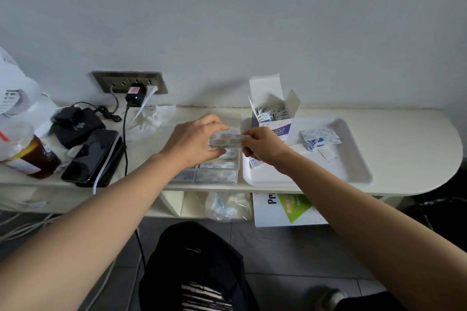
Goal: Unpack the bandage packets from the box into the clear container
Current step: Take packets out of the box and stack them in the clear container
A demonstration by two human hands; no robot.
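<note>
Both hands (194, 137) pinch a pale blue-printed bandage stack (225, 139)

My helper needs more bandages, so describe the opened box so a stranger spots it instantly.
On the pale shelf along the wall lies a white tray, right of the clear container. At the tray's far left corner stands a white carton with purple print. It alone stands upright with top flaps open, packets showing inside; loose packets lie flat.

The clear container (237, 169) lies just left of the tray (348, 164), on whose back left corner the box (275, 130) stands.
</note>
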